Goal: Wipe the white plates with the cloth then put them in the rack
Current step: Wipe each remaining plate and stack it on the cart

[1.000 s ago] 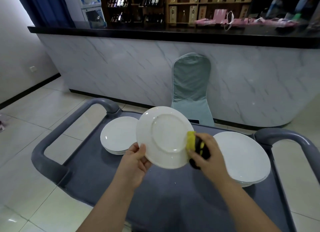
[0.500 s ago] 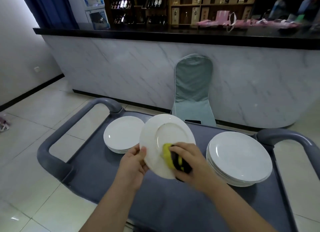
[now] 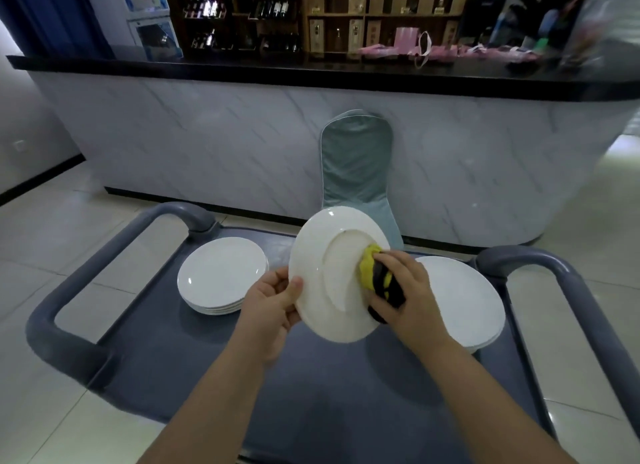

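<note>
Holds the white plate [image 3: 332, 276] tilted on edge above the worktop [image 3: 311, 394], between the left stack [image 3: 221, 276] and right stack [image 3: 460, 297], pinching its left rim in the left hand [image 3: 273, 301], thumb on the near face. Presses the cloth [image 3: 375, 276], bunched in the right hand's [image 3: 405, 294] curled fingers, against the plate's right side. Risks levering the rim out of that one-sided pinch by rubbing hard, likely chipping plates below.

Forearms rise from the bottom edge; left hand [image 3: 273, 304] pinches the plate [image 3: 320, 252] mid-frame, right hand [image 3: 410, 295] seemingly grips the cloth [image 3: 369, 272].
</note>
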Motion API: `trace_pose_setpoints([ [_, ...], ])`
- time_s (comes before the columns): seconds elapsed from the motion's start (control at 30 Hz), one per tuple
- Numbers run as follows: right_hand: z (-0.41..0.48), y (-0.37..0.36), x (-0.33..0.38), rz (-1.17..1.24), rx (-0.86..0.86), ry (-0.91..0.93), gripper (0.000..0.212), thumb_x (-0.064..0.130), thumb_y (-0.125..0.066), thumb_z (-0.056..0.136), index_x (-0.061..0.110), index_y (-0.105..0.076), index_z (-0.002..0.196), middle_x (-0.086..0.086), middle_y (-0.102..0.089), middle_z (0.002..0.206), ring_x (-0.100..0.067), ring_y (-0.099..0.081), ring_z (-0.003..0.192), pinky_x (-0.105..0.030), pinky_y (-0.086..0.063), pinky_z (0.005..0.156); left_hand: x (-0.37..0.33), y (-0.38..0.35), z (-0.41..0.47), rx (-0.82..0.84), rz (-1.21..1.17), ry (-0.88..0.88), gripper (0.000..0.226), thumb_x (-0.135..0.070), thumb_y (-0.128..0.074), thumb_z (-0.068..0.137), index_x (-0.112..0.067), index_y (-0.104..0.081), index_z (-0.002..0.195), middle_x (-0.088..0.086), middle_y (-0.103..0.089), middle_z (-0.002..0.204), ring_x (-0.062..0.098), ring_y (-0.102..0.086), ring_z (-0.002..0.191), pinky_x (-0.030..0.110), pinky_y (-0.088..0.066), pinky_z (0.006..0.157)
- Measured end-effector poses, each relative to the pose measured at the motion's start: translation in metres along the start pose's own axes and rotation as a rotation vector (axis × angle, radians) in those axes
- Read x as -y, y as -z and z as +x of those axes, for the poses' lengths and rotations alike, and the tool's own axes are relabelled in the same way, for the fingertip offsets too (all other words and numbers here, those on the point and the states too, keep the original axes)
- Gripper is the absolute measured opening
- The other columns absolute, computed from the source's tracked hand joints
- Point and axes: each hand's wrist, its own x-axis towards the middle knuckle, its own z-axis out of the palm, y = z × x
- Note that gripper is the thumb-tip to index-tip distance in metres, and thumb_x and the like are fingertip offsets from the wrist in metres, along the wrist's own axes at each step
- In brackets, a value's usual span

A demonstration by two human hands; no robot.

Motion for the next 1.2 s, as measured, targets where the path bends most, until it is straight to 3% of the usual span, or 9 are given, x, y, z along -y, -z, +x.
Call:
trace_pose_setpoints([
  [0.07, 0.001, 0.003, -0.002, -0.014, -0.104, -0.122, 0.058, 0.015, -0.082, 0.077, 0.008, -0.058, 0.129, -0.008, -0.052, 0.133, -0.025, -0.047, 0.120, -0.034, -0.038, 0.106, 0.008, -0.012, 0.002, 0.054, 0.034, 0.019, 0.012, -0.003, -0.054, 0.093, -0.007, -0.064, 0.097, 0.005, -0.074, 0.084, 0.016, -0.072, 0.076, 0.029, -0.057, 0.060],
  [0.17, -0.010, -0.004, 0.009, -0.024, 0.002, 0.034, 0.059, 0.031, -0.074, 0.080, 0.018, -0.052, 0.134, -0.001, -0.046, 0.139, -0.018, -0.043, 0.123, -0.019, -0.028, 0.110, 0.010, -0.030, 0.014, 0.038, 0.031, 0.065, 0.012, -0.003, -0.056, 0.093, -0.012, -0.061, 0.087, 0.003, -0.072, 0.075, 0.016, -0.070, 0.066, 0.030, -0.057, 0.053],
  [0.27, -0.029, 0.008, -0.001, -0.082, 0.084, 0.110, 0.059, 0.033, -0.071, 0.081, 0.024, -0.048, 0.134, 0.006, -0.041, 0.140, -0.017, -0.043, 0.124, -0.020, -0.028, 0.111, 0.008, -0.043, 0.030, 0.049, 0.101, 0.076, 0.009, -0.005, -0.058, 0.092, -0.012, -0.059, 0.088, 0.004, -0.068, 0.077, 0.017, -0.066, 0.063, 0.029, -0.056, 0.052],
  [0.53, -0.066, 0.074, -0.048, -0.224, -0.018, -0.186, 0.060, 0.023, -0.077, 0.078, 0.019, -0.055, 0.134, 0.015, -0.041, 0.137, -0.004, -0.037, 0.125, -0.018, -0.027, 0.110, 0.002, -0.114, 0.066, 0.090, 0.399, 0.155, 0.007, -0.004, -0.062, 0.092, -0.011, -0.064, 0.088, 0.004, -0.067, 0.077, 0.016, -0.061, 0.062, 0.029, -0.052, 0.055],
  [0.7, -0.088, 0.107, -0.066, -0.222, -0.229, -0.446, 0.055, 0.014, -0.078, 0.081, 0.014, -0.055, 0.131, 0.000, -0.051, 0.127, -0.021, -0.048, 0.114, -0.041, -0.043, 0.101, 0.002, -0.173, 0.086, 0.221, 0.770, -0.346, 0.004, -0.011, -0.067, 0.088, -0.015, -0.065, 0.088, -0.005, -0.061, 0.071, 0.008, -0.054, 0.062, 0.026, -0.047, 0.064],
  [0.8, -0.095, 0.115, -0.068, -0.223, -0.278, -0.524, 0.054, 0.018, -0.076, 0.082, 0.018, -0.054, 0.131, 0.001, -0.051, 0.126, -0.019, -0.048, 0.115, -0.039, -0.043, 0.102, 0.022, -0.203, 0.087, 0.337, 1.084, -0.689, 0.005, -0.016, -0.060, 0.091, -0.019, -0.063, 0.093, -0.010, -0.059, 0.075, 0.011, -0.052, 0.066, 0.027, -0.036, 0.057],
  [0.97, -0.102, 0.119, -0.064, -0.218, -0.297, -0.556, 0.051, 0.020, -0.076, 0.082, 0.020, -0.055, 0.128, 0.004, -0.051, 0.124, -0.016, -0.048, 0.115, -0.036, -0.043, 0.101, 0.059, -0.217, 0.085, 0.526, 1.428, -1.027, 0.018, -0.001, -0.058, 0.084, -0.009, -0.062, 0.100, 0.012, -0.065, 0.088, 0.037, -0.059, 0.067, 0.031, -0.028, 0.057],
  [1.1, -0.110, 0.118, -0.062, -0.229, -0.307, -0.560, 0.051, 0.020, -0.075, 0.081, 0.024, -0.053, 0.128, 0.008, -0.050, 0.123, -0.013, -0.047, 0.115, -0.029, -0.042, 0.100, 0.076, -0.201, 0.078, 0.627, 1.476, -1.260, 0.033, 0.007, -0.075, 0.061, -0.008, -0.071, 0.090, 0.007, -0.067, 0.067, 0.030, -0.058, 0.047, 0.026, -0.033, 0.042],
  [1.2, -0.115, 0.116, -0.061, -0.216, -0.323, -0.584, 0.050, 0.023, -0.075, 0.083, 0.029, -0.051, 0.126, 0.011, -0.046, 0.122, -0.011, -0.046, 0.114, -0.017, -0.035, 0.095, 0.095, -0.176, 0.075, 0.711, 1.401, -1.343, 0.026, 0.002, -0.061, 0.068, -0.008, -0.073, 0.089, 0.006, -0.069, 0.069, 0.028, -0.062, 0.053, 0.027, -0.044, 0.042],
])
